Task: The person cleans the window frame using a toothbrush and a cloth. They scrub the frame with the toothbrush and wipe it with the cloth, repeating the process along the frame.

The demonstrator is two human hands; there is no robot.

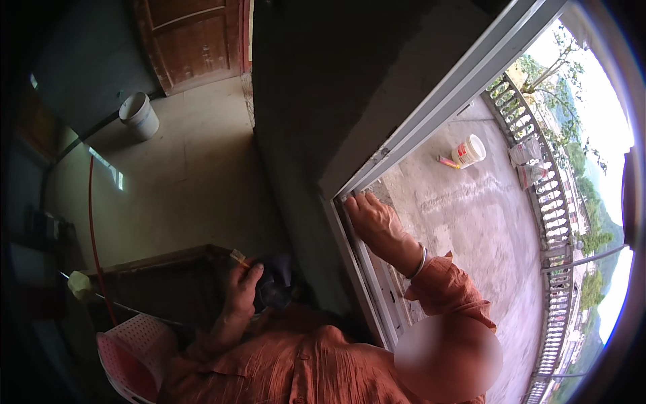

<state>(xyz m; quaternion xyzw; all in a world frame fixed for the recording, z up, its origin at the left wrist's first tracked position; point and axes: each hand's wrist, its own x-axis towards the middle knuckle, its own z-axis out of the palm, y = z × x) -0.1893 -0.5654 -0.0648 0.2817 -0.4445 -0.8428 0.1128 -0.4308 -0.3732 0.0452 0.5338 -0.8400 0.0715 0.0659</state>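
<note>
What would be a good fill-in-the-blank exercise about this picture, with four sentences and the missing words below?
1. The right hand has a band around its ____.
2. The left hand, which holds a small tool, is on the ____ side of the metal frame in the picture.
3. The colour of the basket is ____.
4. The nearest bucket outside is mainly ____ in colour.

Missing words: wrist; left; pink; white.

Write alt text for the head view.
A person's right hand touches a pale frame near its corner, while the left hand holds a small orange item. Beyond the frame, a white bucket sits on a terrace edged by a balustrade.
</note>
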